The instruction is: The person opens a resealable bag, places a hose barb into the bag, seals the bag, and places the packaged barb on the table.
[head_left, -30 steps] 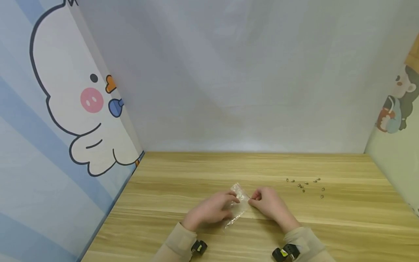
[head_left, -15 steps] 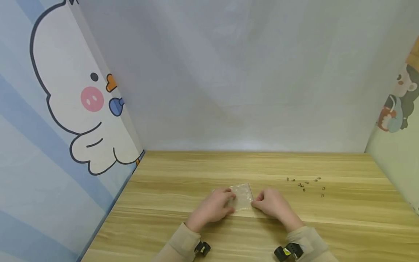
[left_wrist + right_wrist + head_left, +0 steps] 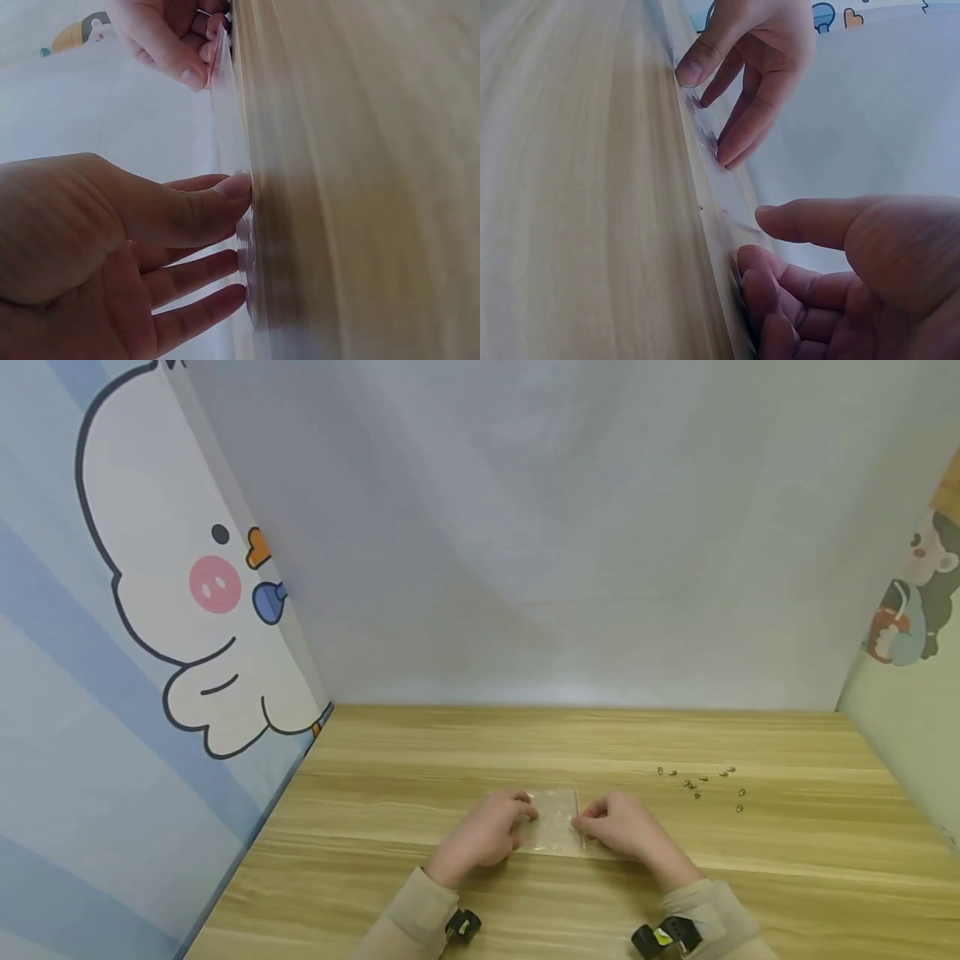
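Head view on my feed: the person's right grip [image 3: 622,828] has hold of the clear plastic bag [image 3: 553,822], thumb and curled fingers pinching its three o'clock edge, where a thin reddish line runs. In my left wrist view that edge tips slightly up from the wood.

At the bag's nine o'clock end I have the left grip [image 3: 482,833], loosely spread; its thumb and fingertips rest on the plastic without clenching. The bag lies between both hands, otherwise flat against the wood-grain desk [image 3: 450,752].

Further out, I see a beige sleeve [image 3: 416,910] toward seven o'clock of the left hand and a matching cuff [image 3: 720,920] toward five o'clock of the right, each beside a black wrist device.

At two o'clock from the right hand, well apart from the bag, small metal pieces [image 3: 703,778] lie scattered on the desk.

A pale backdrop [image 3: 555,543] fills twelve o'clock, with a white cartoon figure [image 3: 150,527] at ten and a smaller printed character [image 3: 909,635] at two.
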Demonstrator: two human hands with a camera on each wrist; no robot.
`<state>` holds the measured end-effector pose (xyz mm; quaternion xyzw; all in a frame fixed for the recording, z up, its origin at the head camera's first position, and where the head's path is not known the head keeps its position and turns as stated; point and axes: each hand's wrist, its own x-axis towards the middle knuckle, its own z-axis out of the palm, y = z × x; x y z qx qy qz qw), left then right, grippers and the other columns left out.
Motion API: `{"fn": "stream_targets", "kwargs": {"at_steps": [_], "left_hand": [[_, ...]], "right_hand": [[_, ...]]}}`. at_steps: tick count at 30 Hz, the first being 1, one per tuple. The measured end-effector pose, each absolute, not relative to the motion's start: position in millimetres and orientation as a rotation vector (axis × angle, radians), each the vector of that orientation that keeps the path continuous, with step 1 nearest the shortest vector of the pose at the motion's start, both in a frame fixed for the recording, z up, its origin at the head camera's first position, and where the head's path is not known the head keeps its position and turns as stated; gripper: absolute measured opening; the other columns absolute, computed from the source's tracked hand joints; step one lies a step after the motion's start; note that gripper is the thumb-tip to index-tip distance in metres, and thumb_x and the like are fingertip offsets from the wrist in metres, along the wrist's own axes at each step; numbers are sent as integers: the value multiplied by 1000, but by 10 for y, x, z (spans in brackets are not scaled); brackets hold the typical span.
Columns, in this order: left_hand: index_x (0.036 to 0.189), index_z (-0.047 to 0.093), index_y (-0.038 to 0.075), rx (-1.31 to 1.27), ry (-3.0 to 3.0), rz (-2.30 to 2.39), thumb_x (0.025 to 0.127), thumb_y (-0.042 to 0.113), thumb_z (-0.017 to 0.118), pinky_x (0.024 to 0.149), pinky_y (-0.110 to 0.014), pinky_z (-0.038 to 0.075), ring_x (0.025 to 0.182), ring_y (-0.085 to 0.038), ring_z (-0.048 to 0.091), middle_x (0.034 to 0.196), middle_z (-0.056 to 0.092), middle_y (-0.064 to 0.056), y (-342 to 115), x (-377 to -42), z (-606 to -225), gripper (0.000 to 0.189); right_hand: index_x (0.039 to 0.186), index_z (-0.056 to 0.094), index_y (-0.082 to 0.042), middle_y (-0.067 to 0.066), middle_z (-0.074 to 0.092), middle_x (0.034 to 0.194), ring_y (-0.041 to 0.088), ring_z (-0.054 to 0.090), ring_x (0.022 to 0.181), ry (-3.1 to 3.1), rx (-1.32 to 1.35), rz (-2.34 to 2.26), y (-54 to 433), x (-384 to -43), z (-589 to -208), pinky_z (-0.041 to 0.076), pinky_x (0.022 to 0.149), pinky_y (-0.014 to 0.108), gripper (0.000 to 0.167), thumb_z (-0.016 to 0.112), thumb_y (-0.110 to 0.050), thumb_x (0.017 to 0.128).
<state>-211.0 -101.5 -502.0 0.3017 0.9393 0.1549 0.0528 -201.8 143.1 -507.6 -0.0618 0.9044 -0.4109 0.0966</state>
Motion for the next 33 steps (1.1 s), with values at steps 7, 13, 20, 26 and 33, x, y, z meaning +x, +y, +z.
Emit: {"fn": "stream_targets", "kwargs": {"at_steps": [7,13,20,26,33], "left_hand": [[128,76,8,918,2818,468,89,-8,77,117,-40,49,135,-30,60,146,63,-11,-1031,-2124,-5005,42],[129,75,10,909,2807,503,82,-13,78,116,-40,49,135,-29,61,145,65,-11,-1004,-2149,-4979,52],[120,78,11,813,2840,676,92,6,80,99,-34,58,113,-20,68,121,73,-5,-774,-2204,-4891,29],[109,78,7,692,2753,889,93,10,81,70,-21,54,76,-6,60,87,68,3,-548,-2239,-4882,17],[104,76,3,632,2709,1000,92,2,81,64,-21,51,70,-8,56,80,63,3,-464,-2256,-4970,14]], "right_hand": [[87,79,-5,0,69,72,14,62,64,2595,-187,-1313,1406,-2007,-5082,52,58,27,11,79,-15,91],[88,78,-2,2,70,74,16,64,66,2566,-171,-1357,1403,-2007,-5092,55,59,28,8,78,-11,89],[82,77,-5,1,69,71,15,63,64,2549,-176,-1357,1443,-2036,-5089,53,58,27,9,77,-11,89],[84,76,-2,2,68,70,14,63,64,2494,-222,-1382,1497,-2050,-5094,52,56,25,12,75,-11,92],[98,77,3,3,69,76,15,65,67,2413,-279,-1431,1544,-2066,-5098,56,58,27,15,74,-11,96]]}}
